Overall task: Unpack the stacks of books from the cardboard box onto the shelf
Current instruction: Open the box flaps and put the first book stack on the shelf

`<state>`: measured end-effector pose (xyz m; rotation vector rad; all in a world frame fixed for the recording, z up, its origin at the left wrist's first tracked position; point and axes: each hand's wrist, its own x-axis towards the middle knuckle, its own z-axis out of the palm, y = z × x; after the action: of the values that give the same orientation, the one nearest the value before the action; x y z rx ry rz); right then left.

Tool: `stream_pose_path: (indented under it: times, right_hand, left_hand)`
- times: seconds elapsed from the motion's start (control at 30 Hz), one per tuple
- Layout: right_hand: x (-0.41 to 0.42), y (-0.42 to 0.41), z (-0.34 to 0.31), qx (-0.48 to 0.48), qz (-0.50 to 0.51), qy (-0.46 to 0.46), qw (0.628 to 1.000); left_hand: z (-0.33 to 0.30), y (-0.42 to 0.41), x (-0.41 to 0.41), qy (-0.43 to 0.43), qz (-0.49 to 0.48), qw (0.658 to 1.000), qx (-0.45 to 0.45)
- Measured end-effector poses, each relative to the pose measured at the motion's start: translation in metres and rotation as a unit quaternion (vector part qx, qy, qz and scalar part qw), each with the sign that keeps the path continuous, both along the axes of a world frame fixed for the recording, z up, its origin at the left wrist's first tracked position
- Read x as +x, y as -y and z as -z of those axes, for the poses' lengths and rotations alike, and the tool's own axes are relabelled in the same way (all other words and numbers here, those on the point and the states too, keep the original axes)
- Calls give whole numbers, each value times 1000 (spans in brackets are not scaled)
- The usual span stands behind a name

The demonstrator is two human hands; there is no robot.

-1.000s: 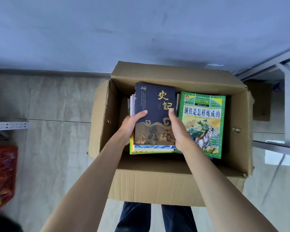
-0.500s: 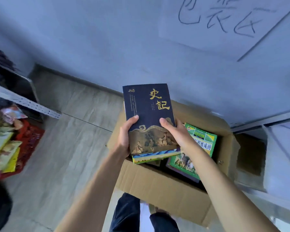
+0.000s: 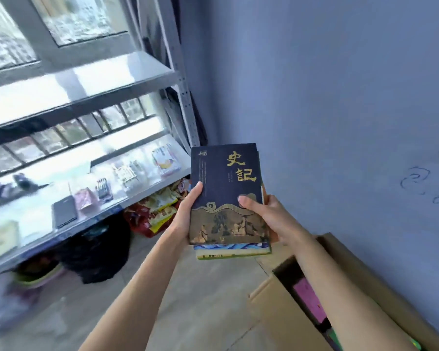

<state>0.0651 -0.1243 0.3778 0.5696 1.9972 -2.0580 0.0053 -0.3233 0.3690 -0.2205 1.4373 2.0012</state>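
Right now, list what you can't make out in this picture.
- Head view: the books under the dark top book of the stack; it covers all but their edges.
- Head view: the fingers of the left hand and right hand, hidden beneath the stack.
- Head view: the cardboard box, cut off by the lower edge; its contents are mostly in shadow.
- Head view: small items on the shelf, smeared by motion blur and glare.

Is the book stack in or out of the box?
Out: both hands hold the stack in the air, clear of the box.
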Motion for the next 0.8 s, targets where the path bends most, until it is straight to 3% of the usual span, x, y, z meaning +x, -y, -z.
stream_pose_path:
  times: [0.3,0.6,0.8]
  right_hand:
    - [-61,279,-89,-72,-178,-94,977]
    - [-99,543,-122,-65,-295,-127,945]
    - [-144,681,-133,-45,-351,-215,910]
  left_hand:
    - [-106,288,13,-113,-157,981,-15]
    - [-135,544,29,-145,-289,946,-38]
    - [-140,679,-1,-161,-346,923,-46]
